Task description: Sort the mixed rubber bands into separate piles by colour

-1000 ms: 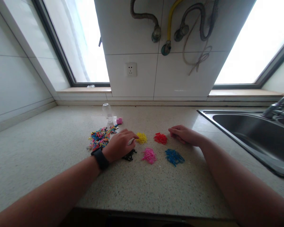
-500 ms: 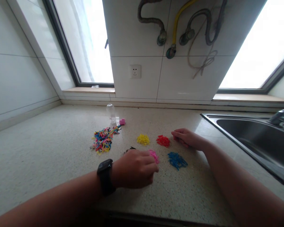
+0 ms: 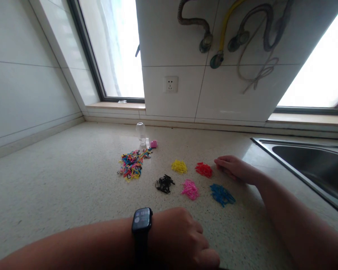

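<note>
My left hand (image 3: 183, 238), with a black watch on its wrist, is curled closed near the counter's front edge; what its fingers hold, if anything, is hidden. Beside the red rubber bands (image 3: 204, 170), my right hand (image 3: 233, 168) rests on the counter, fingers pressed together, their contents not visible. Small piles of yellow bands (image 3: 179, 166), black bands (image 3: 165, 184), pink bands (image 3: 190, 189) and blue bands (image 3: 222, 194) lie around the middle. A larger heap of mixed-colour bands (image 3: 131, 165) sits to the left.
Behind the mixed heap stands a transparent bottle (image 3: 141, 134) with a pink cap-like piece (image 3: 153, 144) next to it. A steel sink (image 3: 298, 157) is set into the counter (image 3: 73, 187) at the right. A wall socket (image 3: 171, 84) and hoses are on the tiled wall.
My left hand has drawn back from the pink and black piles toward the front edge, uncovering both. My right hand stays beside the red pile. The view has shifted slightly left.
</note>
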A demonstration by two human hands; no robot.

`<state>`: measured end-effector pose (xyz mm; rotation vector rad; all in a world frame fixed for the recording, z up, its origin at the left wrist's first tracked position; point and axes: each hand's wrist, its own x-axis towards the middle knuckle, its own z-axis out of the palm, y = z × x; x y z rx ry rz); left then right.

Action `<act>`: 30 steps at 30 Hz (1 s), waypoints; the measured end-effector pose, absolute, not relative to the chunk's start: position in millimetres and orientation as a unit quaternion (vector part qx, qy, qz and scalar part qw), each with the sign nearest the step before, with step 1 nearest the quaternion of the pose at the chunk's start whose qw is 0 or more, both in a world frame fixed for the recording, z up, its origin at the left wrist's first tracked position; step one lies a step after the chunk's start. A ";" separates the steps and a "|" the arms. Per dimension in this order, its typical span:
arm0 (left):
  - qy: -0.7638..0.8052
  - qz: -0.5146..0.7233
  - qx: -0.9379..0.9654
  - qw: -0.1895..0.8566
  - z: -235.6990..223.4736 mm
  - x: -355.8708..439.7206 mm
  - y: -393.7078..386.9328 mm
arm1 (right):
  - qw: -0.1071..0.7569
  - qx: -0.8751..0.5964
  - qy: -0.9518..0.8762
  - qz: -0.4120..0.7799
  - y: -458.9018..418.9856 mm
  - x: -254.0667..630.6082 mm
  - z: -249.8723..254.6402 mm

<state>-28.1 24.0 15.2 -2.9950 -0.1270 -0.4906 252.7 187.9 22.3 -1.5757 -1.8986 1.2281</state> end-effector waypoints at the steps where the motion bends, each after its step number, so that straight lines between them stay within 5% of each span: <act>1: -0.042 -0.156 -0.985 0.053 16.5 -28.4 23.9 | 0.191 -0.564 -0.676 0.434 187.8 252.3 22.4; 18: -0.021 -0.106 -0.988 -0.109 -1.9 -28.5 27.4 | 0.180 -0.563 -0.684 0.427 188.1 253.9 19.5; 30: -0.009 -0.148 -0.982 -0.114 -3.9 -32.3 28.9 | 0.249 -0.487 -0.764 0.342 169.6 214.8 41.0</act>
